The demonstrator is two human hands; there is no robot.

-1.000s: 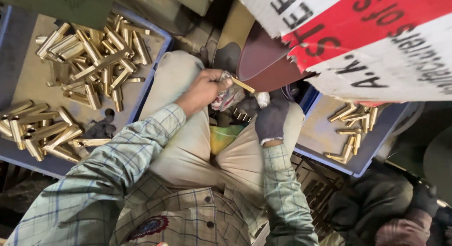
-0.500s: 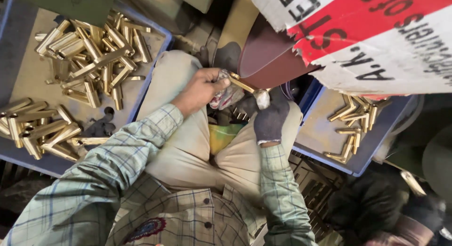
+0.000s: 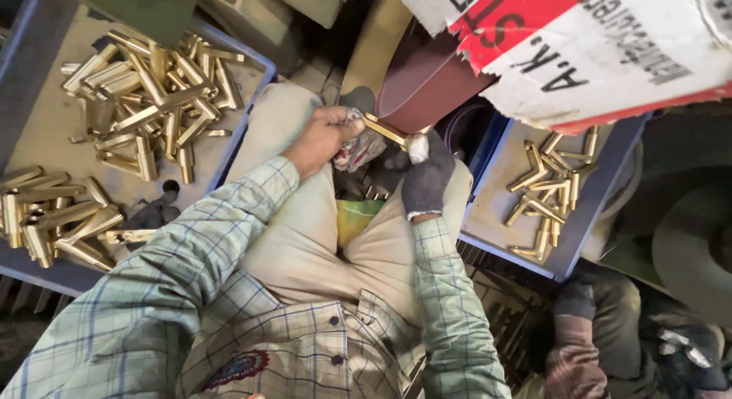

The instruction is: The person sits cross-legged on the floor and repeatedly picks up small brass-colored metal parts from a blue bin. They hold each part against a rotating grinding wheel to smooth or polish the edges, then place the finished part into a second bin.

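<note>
My left hand [image 3: 324, 136] is bare and grips a rag and one end of a brass fitting [image 3: 383, 130]. My right hand [image 3: 425, 176] wears a dark glove and holds the other end of the same brass fitting. The fitting is pressed against the dark red sanding belt [image 3: 423, 78] just above my knees. Both hands sit over my lap, between my thighs in beige trousers.
A blue tray [image 3: 34, 117] on my left holds several brass fittings [image 3: 152, 94]. A second blue tray [image 3: 579, 216] on my right holds several angled brass fittings [image 3: 545, 189]. Torn red and white printed cardboard [image 3: 595, 48] hangs overhead. Another person's gloved hand [image 3: 573, 304] is at lower right.
The view has shifted slightly; both hands stay on the brass fitting at the belt, with little movement.
</note>
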